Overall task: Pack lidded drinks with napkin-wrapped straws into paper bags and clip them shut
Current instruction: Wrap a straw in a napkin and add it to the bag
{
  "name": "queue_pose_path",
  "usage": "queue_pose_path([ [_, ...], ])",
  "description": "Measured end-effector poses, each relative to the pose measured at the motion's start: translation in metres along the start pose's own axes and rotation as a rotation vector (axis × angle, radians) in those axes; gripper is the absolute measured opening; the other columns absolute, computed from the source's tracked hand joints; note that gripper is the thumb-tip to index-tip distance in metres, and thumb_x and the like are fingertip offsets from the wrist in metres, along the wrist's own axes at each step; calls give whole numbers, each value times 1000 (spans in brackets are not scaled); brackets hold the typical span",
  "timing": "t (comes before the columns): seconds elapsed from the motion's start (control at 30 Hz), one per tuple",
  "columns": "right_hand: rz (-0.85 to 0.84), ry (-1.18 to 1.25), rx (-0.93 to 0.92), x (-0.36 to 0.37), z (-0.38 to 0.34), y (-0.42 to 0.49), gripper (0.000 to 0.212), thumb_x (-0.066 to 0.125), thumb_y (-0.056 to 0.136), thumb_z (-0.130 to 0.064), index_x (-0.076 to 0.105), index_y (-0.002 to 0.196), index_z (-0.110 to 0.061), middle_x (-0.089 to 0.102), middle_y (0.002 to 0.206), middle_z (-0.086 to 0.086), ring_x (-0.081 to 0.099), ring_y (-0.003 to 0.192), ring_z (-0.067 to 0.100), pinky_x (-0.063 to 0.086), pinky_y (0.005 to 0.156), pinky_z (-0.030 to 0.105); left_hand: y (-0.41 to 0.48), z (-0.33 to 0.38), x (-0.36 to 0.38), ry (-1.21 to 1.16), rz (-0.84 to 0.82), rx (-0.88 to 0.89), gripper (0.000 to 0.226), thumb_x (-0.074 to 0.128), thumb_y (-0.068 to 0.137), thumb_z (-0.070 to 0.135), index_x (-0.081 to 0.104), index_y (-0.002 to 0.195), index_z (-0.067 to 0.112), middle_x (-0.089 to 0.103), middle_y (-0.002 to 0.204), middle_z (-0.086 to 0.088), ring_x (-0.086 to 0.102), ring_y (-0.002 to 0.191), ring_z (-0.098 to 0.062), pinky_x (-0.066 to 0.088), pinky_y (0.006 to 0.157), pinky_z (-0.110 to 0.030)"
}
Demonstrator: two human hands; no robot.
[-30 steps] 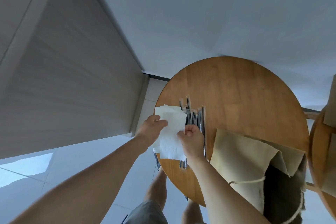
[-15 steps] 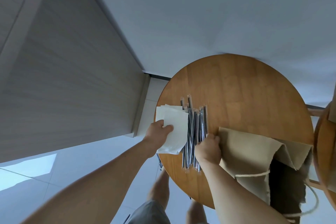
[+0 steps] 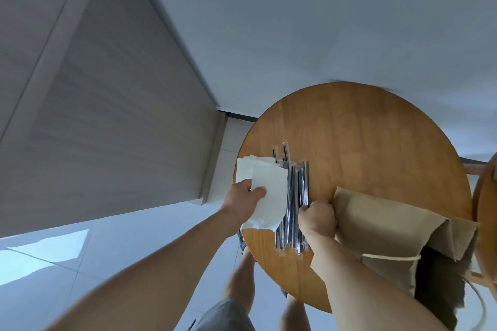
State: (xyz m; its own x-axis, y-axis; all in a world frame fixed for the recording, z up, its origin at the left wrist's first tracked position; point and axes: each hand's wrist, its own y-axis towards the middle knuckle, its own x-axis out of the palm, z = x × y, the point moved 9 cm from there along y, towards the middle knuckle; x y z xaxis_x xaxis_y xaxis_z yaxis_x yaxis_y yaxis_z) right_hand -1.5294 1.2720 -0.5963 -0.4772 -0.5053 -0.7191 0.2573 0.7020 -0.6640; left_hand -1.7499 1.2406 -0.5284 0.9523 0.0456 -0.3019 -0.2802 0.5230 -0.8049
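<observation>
A round, smooth wooden bench point(image 3: 363, 142) is carrying thin dark straws point(image 3: 295, 183) in clear sleeves, stacked white napkins point(image 3: 246, 169) and a matte brown paper bag point(image 3: 376, 217) lying on its side. The left hand point(image 3: 242, 201) is pinching one soft napkin point(image 3: 271, 196) between thumb and curled fingers, beside the straws. The right hand point(image 3: 318, 219) is curling its fingers point(image 3: 309, 208) tightly against the rightmost straws, just beside the bag; whether it is gripping one cannot be told.

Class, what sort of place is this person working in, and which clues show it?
Probably an indoor room, perhaps a home or small shop, used for packing: a tiled floor, a round wooden table, and wrapped straws beside a paper bag on it.
</observation>
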Motion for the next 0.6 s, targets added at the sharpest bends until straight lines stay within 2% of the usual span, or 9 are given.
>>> queue_pose_path([
  [0.1,40,100,-45,-11,-9,-7,15,53,94,-16,61,88,-4,69,87,17,67,88,36,45,64,29,-4,4,0,-28,9,15,20,54,98,27,62,114,17,65,108,-3,61,92,-21,50,74,-27],
  [0.2,99,201,-77,-28,-22,-23,14,55,96,-21,62,100,-10,69,88,8,63,97,30,46,73,31,-13,18,-6,-65,48,42,18,53,98,24,61,111,15,65,102,-2,60,81,-15,45,60,-22],
  [0.33,105,460,-228,-55,-55,-61,7,60,93,-26,56,89,-22,60,74,-12,65,80,21,44,59,24,-31,49,-21,-77,133,126,13,50,98,21,61,103,17,64,91,-1,58,74,-12,43,56,-23],
  [0.47,82,671,-445,-93,-83,-100,11,60,94,-26,67,94,-17,69,82,-7,65,76,8,49,66,20,-58,84,-27,-102,157,207,15,50,96,22,59,88,12,55,70,1,49,62,-16,39,57,-26],
  [0.53,116,643,-531,-119,-89,-114,13,60,93,-28,70,94,-20,68,84,-8,63,78,5,47,68,18,-75,107,-29,-130,155,281,16,50,95,21,55,80,23,53,60,7,48,55,-11,38,53,-24],
  [0.6,164,609,-603,-145,-92,-126,14,61,93,-28,71,90,-19,66,83,-4,61,77,7,47,68,20,-93,127,-29,-182,160,347,21,50,95,19,57,77,26,56,53,15,51,49,-3,40,46,-16],
])
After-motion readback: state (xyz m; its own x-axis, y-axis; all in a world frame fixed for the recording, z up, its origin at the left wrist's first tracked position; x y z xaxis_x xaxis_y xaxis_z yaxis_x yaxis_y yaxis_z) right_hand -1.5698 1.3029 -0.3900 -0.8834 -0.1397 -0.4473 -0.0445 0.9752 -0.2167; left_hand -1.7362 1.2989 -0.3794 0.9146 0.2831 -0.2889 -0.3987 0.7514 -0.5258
